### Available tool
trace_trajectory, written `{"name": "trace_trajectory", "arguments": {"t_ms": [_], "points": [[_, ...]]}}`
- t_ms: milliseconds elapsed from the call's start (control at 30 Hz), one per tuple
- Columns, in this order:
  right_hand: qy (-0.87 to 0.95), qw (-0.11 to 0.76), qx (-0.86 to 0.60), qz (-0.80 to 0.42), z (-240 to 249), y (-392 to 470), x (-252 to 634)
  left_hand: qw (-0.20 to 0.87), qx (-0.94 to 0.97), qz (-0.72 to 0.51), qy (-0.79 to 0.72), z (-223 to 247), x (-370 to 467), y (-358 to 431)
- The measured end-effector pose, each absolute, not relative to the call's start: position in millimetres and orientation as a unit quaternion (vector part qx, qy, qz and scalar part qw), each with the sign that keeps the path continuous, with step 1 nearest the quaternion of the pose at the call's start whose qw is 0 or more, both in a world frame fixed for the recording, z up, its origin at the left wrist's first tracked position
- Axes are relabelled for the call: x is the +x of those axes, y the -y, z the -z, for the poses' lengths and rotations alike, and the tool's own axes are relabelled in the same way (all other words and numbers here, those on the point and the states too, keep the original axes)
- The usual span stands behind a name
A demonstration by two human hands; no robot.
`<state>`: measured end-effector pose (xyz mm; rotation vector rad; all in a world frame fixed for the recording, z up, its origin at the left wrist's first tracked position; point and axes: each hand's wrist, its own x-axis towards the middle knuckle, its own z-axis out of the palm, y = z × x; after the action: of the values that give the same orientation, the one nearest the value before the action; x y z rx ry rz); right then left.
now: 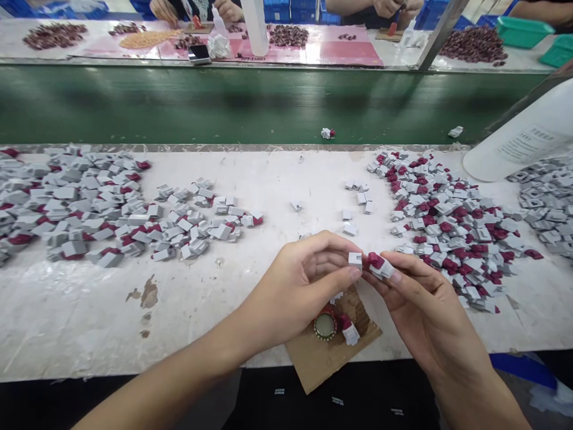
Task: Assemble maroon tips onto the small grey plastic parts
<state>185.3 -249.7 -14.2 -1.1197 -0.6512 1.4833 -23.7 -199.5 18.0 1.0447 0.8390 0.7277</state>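
Between thumb and fingers, my left hand (pixel 308 283) pinches a small grey block (pixel 355 260) with a notch in its edge. Close beside it, my right hand (pixel 425 298) grips a grey-and-maroon piece (pixel 379 264), its maroon end pointing up and left. The two held parts are near each other with a small gap. Below the hands lies a brown cardboard piece (pixel 308 370) bearing a bottle cap (pixel 325 325) and another grey-and-maroon piece (pixel 350 330). Part of the cardboard is hidden by my left hand.
Grey and maroon pieces form a heap (pixel 80 203) at left and another (pixel 456 221) at right. A white bottle (pixel 519 131) leans at the right. Past the green belt (pixel 201 101), other people's hands (pixel 398 7) work at a far table.
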Motion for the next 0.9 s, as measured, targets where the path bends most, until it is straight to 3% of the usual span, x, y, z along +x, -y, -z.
{"name": "trace_trajectory", "arguments": {"t_ms": [333, 567, 800, 900], "points": [[0.331, 0.545, -0.478, -0.604, 12.5, 247.0, 185.0, 0.699, 0.504, -0.329, -0.387, -17.0, -24.3, 199.0], [0.481, 0.487, -0.489, -0.541, 6.1, 245.8, 191.5, 0.522, 0.694, -0.316, -0.382, -22.0, -33.9, 197.2], [0.52, 0.451, -0.491, -0.534, -6.3, 234.5, 186.0, 0.545, 0.685, -0.289, -0.389, -24.6, -39.7, 189.2], [0.567, 0.392, -0.507, -0.517, -8.8, 216.3, 181.2, 0.517, 0.701, -0.253, -0.421, -24.2, -49.7, 177.1]]}}
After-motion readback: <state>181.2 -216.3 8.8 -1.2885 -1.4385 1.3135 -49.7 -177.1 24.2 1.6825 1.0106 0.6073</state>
